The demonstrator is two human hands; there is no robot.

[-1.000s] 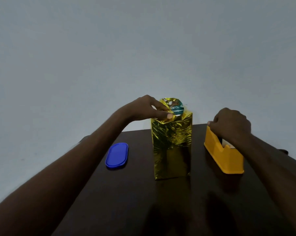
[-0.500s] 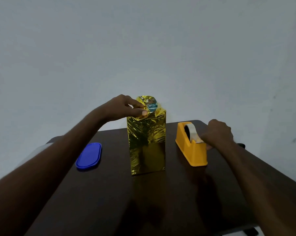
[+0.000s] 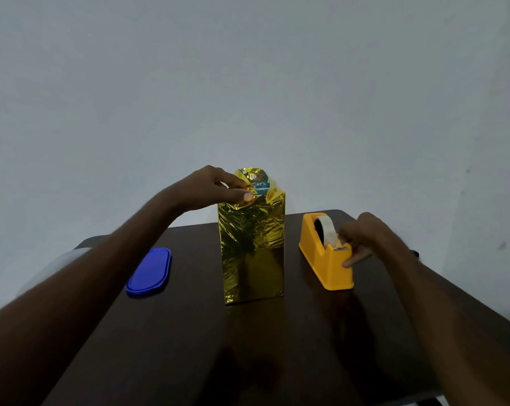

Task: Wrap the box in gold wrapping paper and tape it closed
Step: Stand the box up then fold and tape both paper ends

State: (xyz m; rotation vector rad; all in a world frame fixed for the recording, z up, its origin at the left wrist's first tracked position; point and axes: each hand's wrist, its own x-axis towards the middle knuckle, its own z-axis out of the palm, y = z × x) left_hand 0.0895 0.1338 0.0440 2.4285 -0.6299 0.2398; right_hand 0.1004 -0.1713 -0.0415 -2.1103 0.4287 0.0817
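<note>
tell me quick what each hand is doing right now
Left hand: pinches the folded gold wrapping paper at the box top.
Right hand: fingers curled at the tape dispenser cutter end, apparently pinching the tape end.

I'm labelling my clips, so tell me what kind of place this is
Probably a plain room at home or in an office, set up as a gift-wrapping spot. A dark wooden table stands against a bare pale wall, with a gold-wrapped box and a yellow tape dispenser on it.
</note>
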